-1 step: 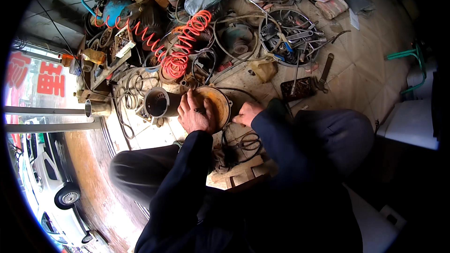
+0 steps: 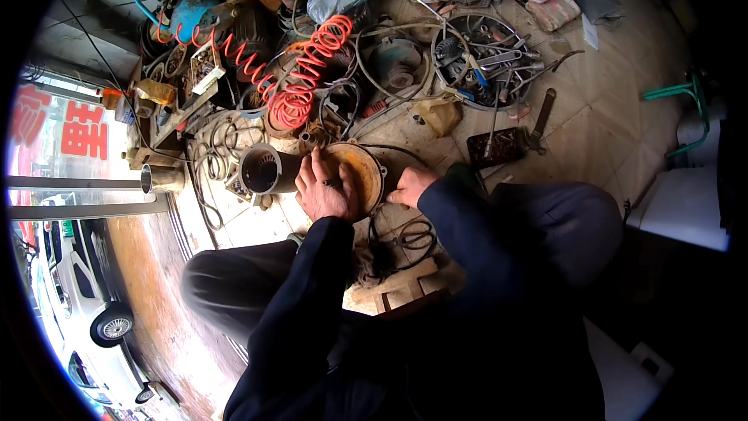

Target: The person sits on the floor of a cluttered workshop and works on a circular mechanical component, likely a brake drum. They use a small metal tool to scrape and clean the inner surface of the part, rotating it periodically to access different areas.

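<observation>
My left hand (image 2: pixel 324 191) lies over the left edge of a round, rusty yellow-brown metal cover (image 2: pixel 365 168), its fingers stretched out and pointing away from me. The thumb rests on the cover's face. Just left of that hand sits a dark, hollow metal cylinder (image 2: pixel 262 169), its mouth facing up and a toothed inside showing. At the cover's right rim is my right hand (image 2: pixel 413 187), fingers curled together in a pinch. Whatever those fingertips hold is too small to make out.
A red coiled air hose (image 2: pixel 294 105) sprawls beyond the cylinder. Farther right stands a round basket of tools (image 2: pixel 479 58), with a small dark tray (image 2: pixel 496 147) and an adjustable wrench (image 2: pixel 541 121) nearer me. Loops of cable (image 2: pixel 415 238) and a wooden block (image 2: pixel 405 287) lie close in front.
</observation>
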Demonstrator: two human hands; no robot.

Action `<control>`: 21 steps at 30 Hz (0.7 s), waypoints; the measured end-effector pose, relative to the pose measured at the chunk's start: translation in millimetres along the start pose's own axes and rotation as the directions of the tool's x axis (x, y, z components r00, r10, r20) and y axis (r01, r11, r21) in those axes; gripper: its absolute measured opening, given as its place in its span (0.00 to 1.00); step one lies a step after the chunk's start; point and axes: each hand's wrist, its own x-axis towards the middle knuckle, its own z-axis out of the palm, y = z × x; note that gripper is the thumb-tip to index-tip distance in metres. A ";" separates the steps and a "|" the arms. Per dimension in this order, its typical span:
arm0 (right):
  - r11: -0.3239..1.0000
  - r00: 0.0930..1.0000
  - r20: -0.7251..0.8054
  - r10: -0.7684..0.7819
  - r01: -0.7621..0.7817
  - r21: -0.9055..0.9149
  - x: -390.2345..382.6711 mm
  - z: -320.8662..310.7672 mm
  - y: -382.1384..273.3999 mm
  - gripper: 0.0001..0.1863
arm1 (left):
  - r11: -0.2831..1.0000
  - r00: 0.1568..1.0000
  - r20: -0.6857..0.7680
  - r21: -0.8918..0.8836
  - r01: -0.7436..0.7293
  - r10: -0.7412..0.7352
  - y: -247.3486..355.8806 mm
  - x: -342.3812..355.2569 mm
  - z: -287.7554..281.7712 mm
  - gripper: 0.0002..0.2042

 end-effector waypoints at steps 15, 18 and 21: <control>0.703 0.824 -0.312 0.473 -0.140 0.698 -48.4 144.0 25.9 0.28 | 0.999 0.996 0.077 -0.032 -0.042 0.045 12.1 1.2 -4.1 0.31; 0.321 0.620 -0.280 0.733 0.047 0.946 -27.5 221.2 -8.9 0.19 | 0.999 0.998 0.055 -0.003 -0.044 0.044 8.6 -0.3 0.6 0.30; 0.286 0.565 -0.332 0.755 0.172 0.943 -9.5 240.9 -43.6 0.19 | 0.998 0.999 0.016 0.027 -0.050 0.049 5.1 0.4 4.0 0.30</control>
